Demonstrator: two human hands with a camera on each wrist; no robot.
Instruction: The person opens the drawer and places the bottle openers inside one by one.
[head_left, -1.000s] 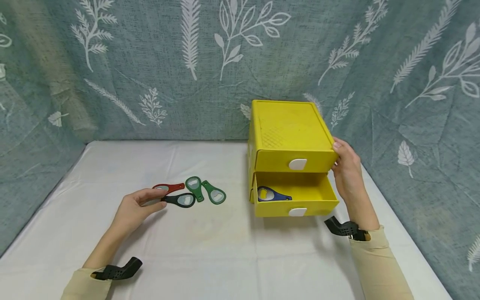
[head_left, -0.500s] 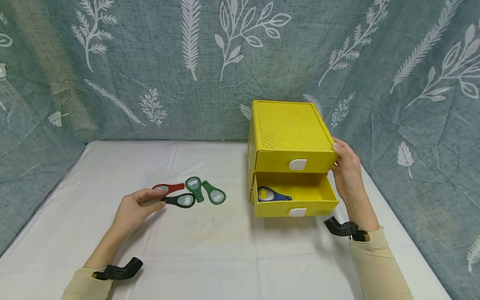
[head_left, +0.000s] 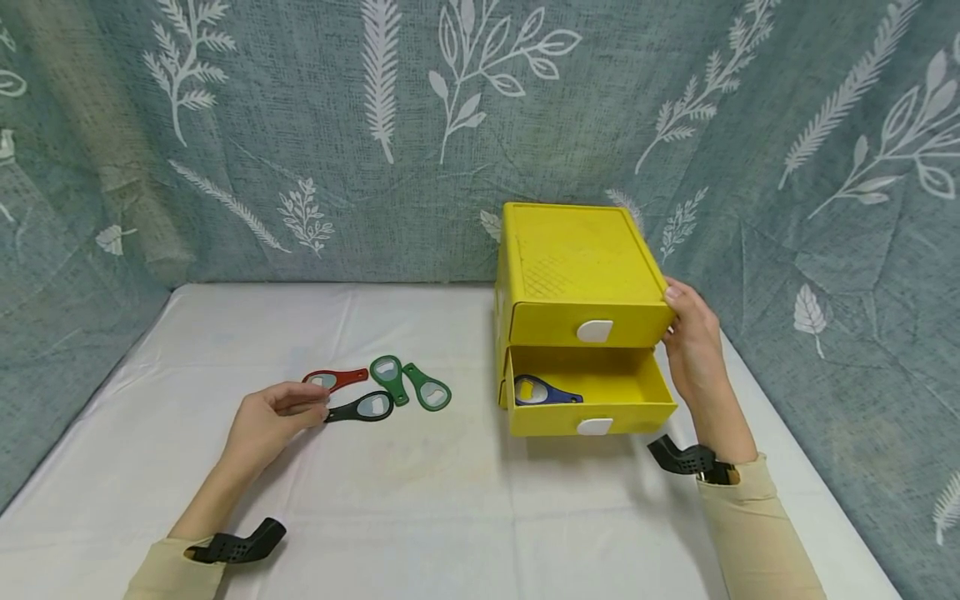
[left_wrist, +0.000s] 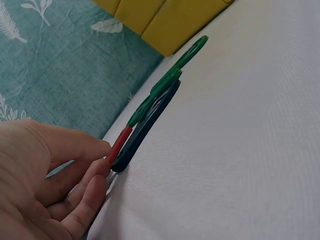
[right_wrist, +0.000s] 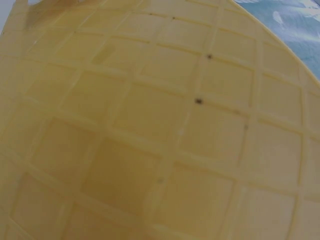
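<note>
In the head view my left hand [head_left: 266, 429] pinches the handle end of a black bottle opener [head_left: 373, 406] low over the white cloth. Just behind lies a red bottle opener [head_left: 347, 377], partly hidden by the fingers in the left wrist view. Two green bottle openers [head_left: 387, 371] [head_left: 433, 393] lie to the right. My right hand [head_left: 693, 337] rests against the right side of a yellow drawer cabinet [head_left: 577, 250], its fingers partly hidden; the right wrist view shows only the gridded side wall [right_wrist: 220, 135]. A blue bottle opener [head_left: 551, 393] lies in the pulled-out lower drawer [head_left: 630, 383].
The upper drawer [head_left: 551, 323] is closed and has a white pull tab [head_left: 595, 331]. A white cloth [head_left: 420, 517] covers the table. Behind it hangs a grey-green curtain [head_left: 315, 108] with white leaf patterns.
The black bottle opener has turned slightly, its handle end swinging nearer to me and away from the red one. My right hand and the cabinet have stayed in place.
</note>
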